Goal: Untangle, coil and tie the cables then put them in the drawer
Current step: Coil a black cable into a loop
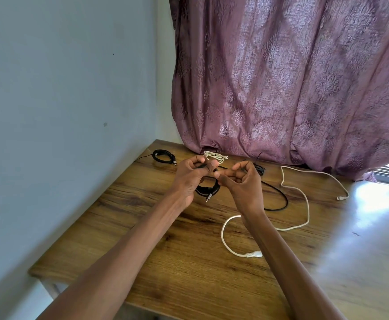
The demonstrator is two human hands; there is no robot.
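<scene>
Left hand (190,174): fingers curled round a coiled black cable (208,189) above the table (165,273) — gripped so the loops stay together.
Right hand (242,179): fingers curled, pinching what looks like a thin black tie beside the coil — probably to bind it.
Done bundles: black bundle (163,156) and white bundle (214,156) at the table's far edge, already tied.
Loose white cable (304,199): sprawled on the table right of the hands, not yet coiled.
Drawer: not visible.
</scene>
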